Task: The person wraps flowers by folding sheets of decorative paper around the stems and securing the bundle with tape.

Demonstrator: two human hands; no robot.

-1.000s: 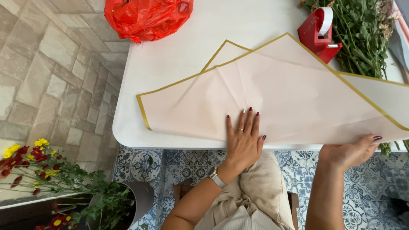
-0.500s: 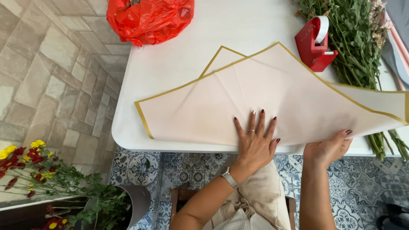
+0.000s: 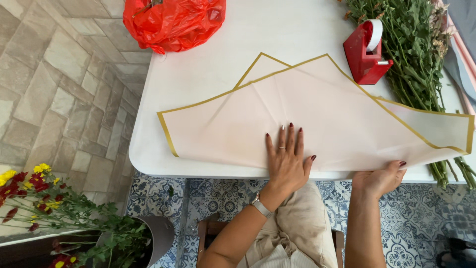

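A large pale pink wrapping sheet (image 3: 317,114) with gold edging lies folded on the white table (image 3: 208,74). My left hand (image 3: 286,158) rests flat on its near fold, fingers spread, a ring on one finger and a watch on the wrist. My right hand (image 3: 381,177) grips the sheet's near edge at the table's front rim, thumb on top and fingers under.
A red tape dispenser (image 3: 366,52) stands at the back right beside a pile of green flower stems (image 3: 416,54). A crumpled red plastic bag (image 3: 173,22) sits at the back left. A pot of red and yellow flowers (image 3: 54,213) stands on the floor at lower left.
My left hand has slid a little to the right along the fold. My right hand has moved left along the near edge. The view has shifted, so the table appears further right.
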